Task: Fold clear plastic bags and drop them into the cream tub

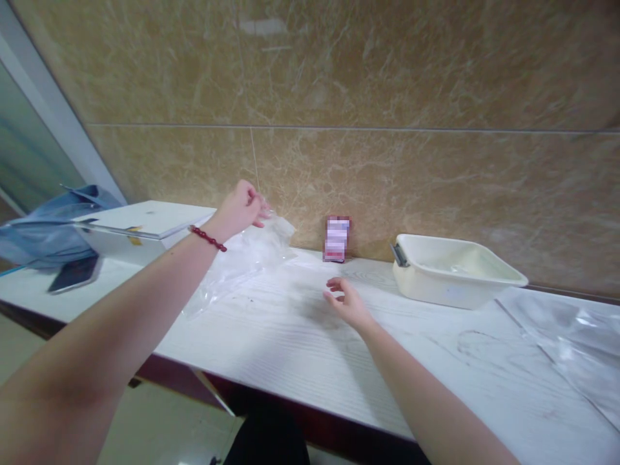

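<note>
My left hand (239,208), with a dark red bead bracelet (208,239) at its wrist, is raised at the left of the wall's middle. Its fingers are closed on the edge of a clear plastic bag (264,242), part of a crumpled heap of clear plastic on the table. Just above the tabletop, my right hand (347,305) is held with thumb and fingers apart and nothing between them. Behind it a phone-like object (336,239) with a blurred-out face leans upright against the wall.
A cream plastic bin (450,294) with a grey handle stands at the right, by a flat clear plastic sheet (576,342). To the left are a white box (150,219), a dark phone (75,274) and blue fabric (58,223). A marbled wall (368,174) backs the white table (271,349).
</note>
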A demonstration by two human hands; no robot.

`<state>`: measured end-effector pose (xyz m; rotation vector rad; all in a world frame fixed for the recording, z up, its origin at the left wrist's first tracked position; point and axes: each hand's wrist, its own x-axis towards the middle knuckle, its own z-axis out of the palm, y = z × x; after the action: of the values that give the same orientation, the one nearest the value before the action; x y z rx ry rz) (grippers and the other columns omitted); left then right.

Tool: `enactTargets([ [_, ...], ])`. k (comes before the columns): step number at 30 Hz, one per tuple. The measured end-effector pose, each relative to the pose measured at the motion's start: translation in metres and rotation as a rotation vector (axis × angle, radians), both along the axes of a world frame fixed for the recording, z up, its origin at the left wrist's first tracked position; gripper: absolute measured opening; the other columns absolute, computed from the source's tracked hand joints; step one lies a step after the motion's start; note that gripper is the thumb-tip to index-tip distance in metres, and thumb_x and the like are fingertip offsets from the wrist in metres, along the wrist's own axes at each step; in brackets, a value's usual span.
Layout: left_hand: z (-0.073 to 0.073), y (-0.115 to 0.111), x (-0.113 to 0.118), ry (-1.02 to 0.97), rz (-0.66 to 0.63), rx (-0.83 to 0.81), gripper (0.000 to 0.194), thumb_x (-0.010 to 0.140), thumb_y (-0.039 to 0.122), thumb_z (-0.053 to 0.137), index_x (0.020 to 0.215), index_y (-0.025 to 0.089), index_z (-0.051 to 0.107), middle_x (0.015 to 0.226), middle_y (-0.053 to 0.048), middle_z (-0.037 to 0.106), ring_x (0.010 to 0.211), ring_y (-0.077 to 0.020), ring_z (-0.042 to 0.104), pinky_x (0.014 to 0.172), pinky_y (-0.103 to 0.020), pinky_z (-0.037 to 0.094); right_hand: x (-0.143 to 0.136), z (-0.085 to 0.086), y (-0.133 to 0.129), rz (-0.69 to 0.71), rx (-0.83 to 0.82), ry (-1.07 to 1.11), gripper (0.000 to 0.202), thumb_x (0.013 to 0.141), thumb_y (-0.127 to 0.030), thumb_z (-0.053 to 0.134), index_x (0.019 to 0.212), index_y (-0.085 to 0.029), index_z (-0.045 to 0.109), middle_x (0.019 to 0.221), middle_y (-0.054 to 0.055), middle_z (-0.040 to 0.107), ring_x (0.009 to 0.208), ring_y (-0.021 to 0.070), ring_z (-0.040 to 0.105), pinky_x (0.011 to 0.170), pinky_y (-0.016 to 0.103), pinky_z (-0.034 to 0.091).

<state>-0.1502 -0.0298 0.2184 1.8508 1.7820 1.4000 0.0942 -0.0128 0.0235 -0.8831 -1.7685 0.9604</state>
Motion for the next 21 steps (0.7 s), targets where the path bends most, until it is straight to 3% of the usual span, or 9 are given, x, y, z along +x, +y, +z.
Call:
enactTargets([
  [5, 0.007, -0.021, 0.047, -0.233, -0.069, -0.029, 0.008, 0.082, 0.024, 0.032, 0.088, 0.019, 0.031, 0.079, -0.003, 0.057, 0.066, -0.0136, 0.061, 0.055, -0.031, 0.052, -0.017, 0.015, -0.022, -0.018, -0.077, 0.054, 0.070, 0.052, -0.038, 0.065, 0.115, -0.024, 0.037, 0.110, 0.008, 0.048, 0.099, 0.0209, 0.045, 0.057, 0.026, 0.047],
  [10, 0.006, -0.041, 0.061, -0.448, -0.100, -0.088, 0.005, 0.080, 0.019, 0.033, 0.085, 0.019, 0.032, 0.074, -0.002, 0.057, 0.066, -0.0142, 0.061, 0.062, -0.035, 0.051, 0.000, 0.037, -0.033, -0.085, -0.300, 0.260, 0.036, 0.061, -0.043, 0.055, 0.089, -0.021, 0.053, 0.088, 0.004, 0.055, 0.084, 0.0182, 0.052, 0.050, 0.026, 0.050],
  [13, -0.011, -0.046, 0.053, -0.530, -0.165, -0.124, 0.004, 0.077, 0.018, 0.037, 0.080, 0.017, 0.034, 0.073, -0.003, 0.058, 0.068, -0.0147, 0.061, 0.067, -0.036, 0.049, 0.021, 0.053, -0.047, -0.084, -0.370, 0.375, 0.027, 0.062, -0.042, 0.056, 0.074, -0.018, 0.051, 0.091, 0.004, 0.055, 0.091, 0.0191, 0.050, 0.051, 0.026, 0.050],
  [15, -0.027, -0.049, 0.044, -0.555, -0.182, -0.176, 0.004, 0.076, 0.020, 0.038, 0.075, 0.017, 0.035, 0.071, -0.003, 0.057, 0.069, -0.0146, 0.060, 0.068, -0.035, 0.048, 0.037, 0.064, -0.058, -0.011, -0.394, 0.390, 0.025, 0.062, -0.039, 0.058, 0.068, -0.017, 0.048, 0.097, 0.004, 0.054, 0.097, 0.0204, 0.047, 0.053, 0.025, 0.050],
  [18, -0.044, -0.062, 0.033, -0.424, -0.145, -0.347, 0.011, 0.073, 0.027, 0.042, 0.073, 0.017, 0.039, 0.076, -0.004, 0.058, 0.070, -0.0159, 0.059, 0.063, -0.033, 0.048, 0.061, 0.085, -0.068, 0.144, -0.471, 0.315, 0.024, 0.063, -0.037, 0.058, 0.070, -0.018, 0.045, 0.094, 0.004, 0.056, 0.093, 0.0193, 0.052, 0.051, 0.022, 0.047],
  [21, -0.044, -0.091, 0.028, -0.014, -0.071, -0.410, 0.019, 0.069, 0.036, 0.046, 0.070, 0.017, 0.046, 0.077, -0.004, 0.058, 0.073, -0.0186, 0.057, 0.062, -0.033, 0.047, 0.083, 0.110, -0.067, 0.270, -0.579, 0.108, 0.024, 0.064, -0.034, 0.058, 0.073, -0.018, 0.043, 0.078, 0.003, 0.059, 0.073, 0.0141, 0.058, 0.047, 0.017, 0.042],
])
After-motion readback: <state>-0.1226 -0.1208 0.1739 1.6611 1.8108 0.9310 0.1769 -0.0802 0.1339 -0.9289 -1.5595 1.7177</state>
